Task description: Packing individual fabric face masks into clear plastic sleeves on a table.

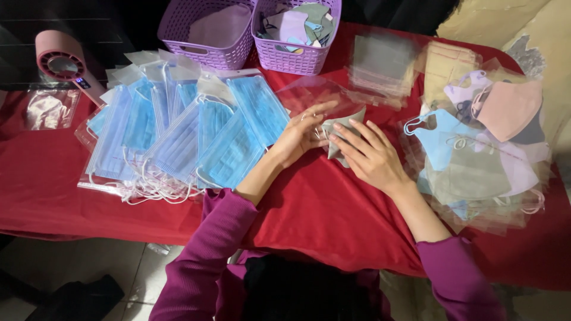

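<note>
Centre of frame: left hand [300,134] and right hand [369,156], each grip pinched on a grey mask [340,135] half inside a clear sleeve [309,95]. Bare red table [321,208] below; bagged blue masks [190,134] left, loose mask pile [482,154] right, purple baskets [250,30] along top edge.

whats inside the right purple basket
The right purple basket holds a loose heap of fabric face masks in lilac, grey-green and pale blue. Whatever lies beneath the top ones is covered.

Two purple baskets [208,56], bagged blue masks [178,137].
</note>
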